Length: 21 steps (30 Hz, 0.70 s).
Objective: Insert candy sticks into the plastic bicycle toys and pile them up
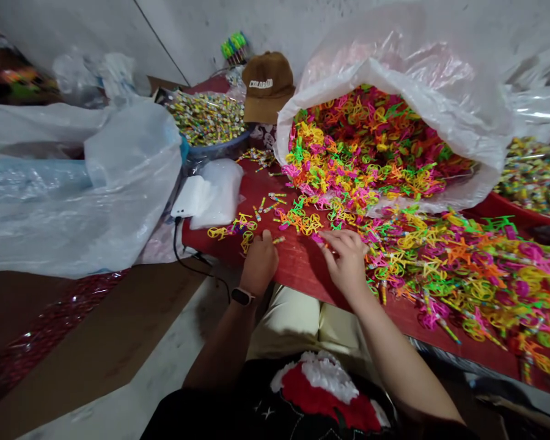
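Observation:
My left hand (260,263), with a dark-faced band on its wrist, is closed near the table's front edge. From its fingertips a short patterned tube (279,240) sticks out to the right. My right hand (348,260) reaches over the red table (297,266), its thumb and fingertips closing on a small pink plastic piece (318,238). Yellow ring-shaped plastic pieces (246,238) lie just beyond my left hand. Between and beyond both hands are loose yellow, orange and green pieces (305,221) and a few loose tubes (258,212).
A big white plastic sack (467,140) spills coloured pieces onto the table. Right of my right hand is a heap of pieces with tubes (467,263). A basin of tubes (211,119), a brown cap (268,85), a white power bank-like box with cable (190,197) and plastic bags (132,177) stand left.

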### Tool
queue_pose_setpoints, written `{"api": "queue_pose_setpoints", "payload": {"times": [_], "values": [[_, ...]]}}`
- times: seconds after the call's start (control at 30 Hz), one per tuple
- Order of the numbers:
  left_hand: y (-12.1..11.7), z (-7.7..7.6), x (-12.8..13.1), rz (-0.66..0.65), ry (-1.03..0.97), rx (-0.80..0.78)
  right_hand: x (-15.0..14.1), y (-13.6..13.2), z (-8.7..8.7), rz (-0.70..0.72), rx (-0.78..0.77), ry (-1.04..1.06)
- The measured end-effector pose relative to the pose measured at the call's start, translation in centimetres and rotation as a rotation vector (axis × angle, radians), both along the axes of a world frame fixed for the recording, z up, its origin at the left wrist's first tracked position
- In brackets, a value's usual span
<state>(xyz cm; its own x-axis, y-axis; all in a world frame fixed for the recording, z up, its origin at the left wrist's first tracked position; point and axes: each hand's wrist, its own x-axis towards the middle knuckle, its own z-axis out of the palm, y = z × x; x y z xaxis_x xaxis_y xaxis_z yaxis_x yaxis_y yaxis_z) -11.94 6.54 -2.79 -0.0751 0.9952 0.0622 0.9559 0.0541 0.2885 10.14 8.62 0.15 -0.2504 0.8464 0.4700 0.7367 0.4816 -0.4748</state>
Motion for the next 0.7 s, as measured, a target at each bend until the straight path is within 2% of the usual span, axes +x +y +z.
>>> {"api": "queue_pose_setpoints", "payload": {"times": [0.1,0.2,0.3,0.37,0.4,0.5,0.6,0.7], "values": [[0.5,0.3,0.7,-0.004,-0.037,-0.027,0.6,-1.1,0.3,0.021,0.004,0.174],[1.0,0.4,1.3,0.044,-0.099,-0.005,0.5,-2.2,0.0,0.009,-0.080,0.393],[0.0,0.7,2.1,0.077,-0.183,0.034,0.3,-3.0,-0.5,-0.027,-0.290,0.686],[-1.6,0.8,3.1,0.043,-0.347,0.088,0.3,-3.5,-0.8,0.003,-0.465,0.828],[-2.5,0.9,3.7,0.012,-0.496,0.131,0.3,-3.7,-0.8,0.030,-0.528,0.869],[-4.9,1.2,5.6,-0.102,-0.863,0.193,0.1,-4.6,-0.4,0.117,-0.615,0.905],[-6.1,1.6,6.7,-0.210,-0.948,0.122,-0.3,-5.6,0.5,0.175,-0.639,0.873],[-6.5,2.3,6.8,-0.315,-0.974,0.073,-0.7,-6.3,1.0,0.144,-0.582,0.824]]}}
